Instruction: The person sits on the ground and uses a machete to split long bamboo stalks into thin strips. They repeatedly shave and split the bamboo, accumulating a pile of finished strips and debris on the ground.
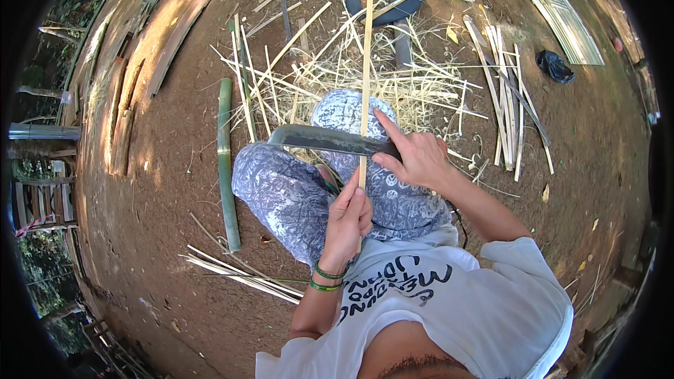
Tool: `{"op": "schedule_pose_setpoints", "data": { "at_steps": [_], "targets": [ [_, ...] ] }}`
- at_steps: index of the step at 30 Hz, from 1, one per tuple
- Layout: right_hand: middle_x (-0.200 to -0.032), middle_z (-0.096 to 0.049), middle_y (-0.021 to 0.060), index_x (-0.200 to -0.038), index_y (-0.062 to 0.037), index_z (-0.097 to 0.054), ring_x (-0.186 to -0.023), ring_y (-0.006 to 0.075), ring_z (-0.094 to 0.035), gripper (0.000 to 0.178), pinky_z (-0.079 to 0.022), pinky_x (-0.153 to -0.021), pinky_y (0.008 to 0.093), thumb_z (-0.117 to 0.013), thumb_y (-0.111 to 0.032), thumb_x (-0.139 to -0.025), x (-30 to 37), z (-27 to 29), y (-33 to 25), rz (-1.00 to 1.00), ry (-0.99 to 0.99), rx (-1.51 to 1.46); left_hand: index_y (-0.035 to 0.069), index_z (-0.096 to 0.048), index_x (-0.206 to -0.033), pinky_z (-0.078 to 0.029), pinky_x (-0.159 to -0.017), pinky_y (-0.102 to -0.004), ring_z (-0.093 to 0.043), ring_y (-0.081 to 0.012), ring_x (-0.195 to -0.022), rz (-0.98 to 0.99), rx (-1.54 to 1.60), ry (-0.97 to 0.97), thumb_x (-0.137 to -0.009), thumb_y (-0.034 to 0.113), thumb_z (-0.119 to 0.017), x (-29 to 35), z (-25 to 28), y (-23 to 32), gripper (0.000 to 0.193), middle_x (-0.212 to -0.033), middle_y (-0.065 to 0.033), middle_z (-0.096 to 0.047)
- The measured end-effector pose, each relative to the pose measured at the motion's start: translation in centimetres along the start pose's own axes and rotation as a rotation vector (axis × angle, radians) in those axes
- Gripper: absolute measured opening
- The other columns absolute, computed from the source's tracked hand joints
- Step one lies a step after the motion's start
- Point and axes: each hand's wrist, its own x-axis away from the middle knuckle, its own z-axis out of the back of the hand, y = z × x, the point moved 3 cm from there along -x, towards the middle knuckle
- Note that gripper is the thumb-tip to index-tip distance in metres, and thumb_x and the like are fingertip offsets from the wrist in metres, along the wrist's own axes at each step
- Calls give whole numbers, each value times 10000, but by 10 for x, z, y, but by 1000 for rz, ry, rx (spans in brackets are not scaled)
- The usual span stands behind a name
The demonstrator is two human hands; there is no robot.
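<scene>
One pale strip [368,35], one long knife [323,140]

Strip: over patterned trousers [277,186], lower part in left hand [347,219], fingers closed round it. Knife: blade crossing strip; handle end in right hand [421,158], fingers curled, index extended. Ground [175,224]: pale shavings [421,84]; green bamboo pole [226,175], left.

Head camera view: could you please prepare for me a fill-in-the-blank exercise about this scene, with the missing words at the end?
1. The right hand holds a broad, dark metal knife, whose tip points to the picture's ____.
2. The left hand, gripping a long, thin, pale wooden-looking strip, has narrow green bands around its ____.
3. The thick, cylindrical bamboo pole beside the person's knee is ____ in colour.
4. The crumpled, shiny black bag lies toward the picture's ____ edge.

Missing words: left; wrist; green; right.
</scene>
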Motion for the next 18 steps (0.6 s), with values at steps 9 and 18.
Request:
{"op": "schedule_pose_setpoints", "data": {
  "at_steps": [9,18],
  "targets": [
    [-448,-468,117,-1555,-132,-302,-414,356,-534,884,-418,-430,489,-508,-688,-900,-1,-1,-1,-4,1,14,125,-307,-1560,-243,-460,-186,-275,-25,-547,28,-101,13,-1079,125,-396,35,19,-8,489,-713,65,-319],
    [-452,-485,137,-1534,-48,-312,-402,359,-527,891,-430,-444,485,-516,-658,-917,1,3,-5,-6,-66,16,117,-349,-1543,-251,-459,-187,-272,-18,-534,44,-169,49,-1070,95,-402,79,39,-20,477,-677,77,-313]
  ]
}}
